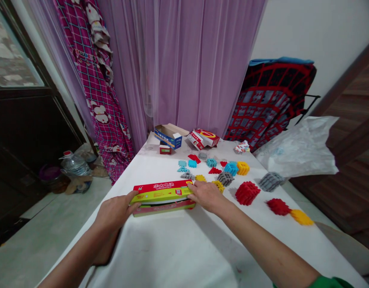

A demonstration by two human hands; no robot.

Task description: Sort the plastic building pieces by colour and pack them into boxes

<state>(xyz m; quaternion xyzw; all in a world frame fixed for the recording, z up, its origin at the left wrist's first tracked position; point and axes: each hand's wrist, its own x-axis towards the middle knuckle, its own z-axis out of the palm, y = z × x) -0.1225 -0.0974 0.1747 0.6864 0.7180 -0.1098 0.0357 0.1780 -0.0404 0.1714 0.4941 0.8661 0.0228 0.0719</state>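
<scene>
A long red and yellow-green cardboard battery box (163, 192) lies across the white table, its lid raised a little so a dark gap shows along the front. My left hand (116, 210) grips the box's left end, thumb at the front and fingers on top. At the right end, my right hand (206, 195) holds the lid and side with its fingers. What is inside the box cannot be seen. Just beyond my right hand are a yellow plastic block piece (218, 185) and a grey block cube (225, 178).
Several interlocking pieces lie to the right, among them a red block (247, 193) and a grey block (271, 182). An open blue carton (169, 136) and a red-white carton (204, 139) stand at the back. A dark flat object (108, 252) lies under my left forearm.
</scene>
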